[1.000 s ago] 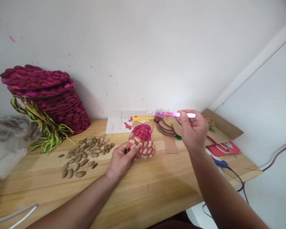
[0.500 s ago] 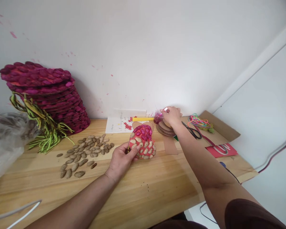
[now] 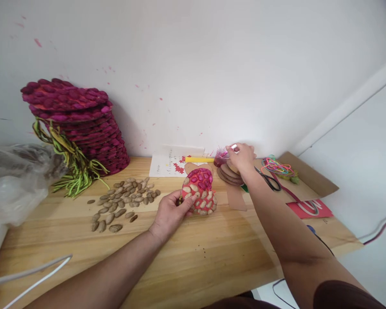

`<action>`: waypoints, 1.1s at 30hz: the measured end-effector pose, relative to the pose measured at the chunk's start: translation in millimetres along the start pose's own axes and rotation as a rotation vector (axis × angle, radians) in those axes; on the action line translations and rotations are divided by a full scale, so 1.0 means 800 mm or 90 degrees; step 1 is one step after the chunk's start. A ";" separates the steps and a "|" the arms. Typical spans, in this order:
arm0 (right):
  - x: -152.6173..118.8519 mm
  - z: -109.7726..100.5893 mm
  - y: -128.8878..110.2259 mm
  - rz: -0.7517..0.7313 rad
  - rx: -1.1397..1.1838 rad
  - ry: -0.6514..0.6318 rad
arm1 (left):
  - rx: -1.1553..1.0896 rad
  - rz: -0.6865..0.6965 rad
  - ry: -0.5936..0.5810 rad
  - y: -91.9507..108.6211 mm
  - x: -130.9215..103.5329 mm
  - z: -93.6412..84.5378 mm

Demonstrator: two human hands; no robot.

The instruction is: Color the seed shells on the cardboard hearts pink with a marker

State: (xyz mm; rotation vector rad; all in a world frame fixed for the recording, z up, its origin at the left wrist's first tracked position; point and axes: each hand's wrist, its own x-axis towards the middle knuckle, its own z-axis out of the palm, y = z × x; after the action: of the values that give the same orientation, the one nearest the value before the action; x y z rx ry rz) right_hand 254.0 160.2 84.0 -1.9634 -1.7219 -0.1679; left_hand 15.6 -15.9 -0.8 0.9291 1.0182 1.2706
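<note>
My left hand (image 3: 173, 210) pinches the lower left edge of a red piece (image 3: 199, 193) covered with peanut-like shells; its upper shells are magenta and the lower ones plain tan. Over the clear cup of magenta liquid (image 3: 220, 159), my right hand (image 3: 241, 155) is closed on a thin white-ended tool (image 3: 234, 147), whose lower end is at the cup. Brown round discs (image 3: 229, 175) lie stacked just below that hand. To the left, loose tan shells (image 3: 125, 197) are spread on the wooden table (image 3: 180, 266).
A tall stack of magenta shell-covered pieces (image 3: 83, 124) stands at the left with green strings (image 3: 73, 167) and a plastic bag (image 3: 16, 184). Paper (image 3: 159, 165) and a yellow stick (image 3: 199, 159) lie at the back. Black scissors (image 3: 272, 182) and cardboard (image 3: 312, 178) are at the right.
The whole view has shifted, so the table's things appear further right. My left hand keeps its hold on the red piece, and my right hand stays at the cup with the tool.
</note>
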 end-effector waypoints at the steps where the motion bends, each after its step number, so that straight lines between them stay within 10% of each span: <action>1: -0.001 0.000 0.001 -0.008 0.005 -0.001 | -0.003 0.003 -0.001 0.000 0.000 0.000; 16: -0.055 -0.034 -0.004 -0.074 0.358 0.233 | -0.013 0.005 -0.008 0.006 -0.002 0.002; 25: -0.194 -0.076 -0.072 -0.220 0.594 0.093 | 0.027 0.037 -0.014 0.004 -0.004 0.000; 33: -0.209 -0.057 -0.064 -0.339 0.515 0.159 | 0.041 0.083 -0.024 0.007 -0.007 0.003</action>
State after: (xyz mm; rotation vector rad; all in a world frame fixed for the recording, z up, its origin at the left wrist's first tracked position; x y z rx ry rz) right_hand 185.2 -6.1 67.9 -0.8588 -1.7272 0.0931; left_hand 16.3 -21.1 5.8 1.0804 0.9877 1.3301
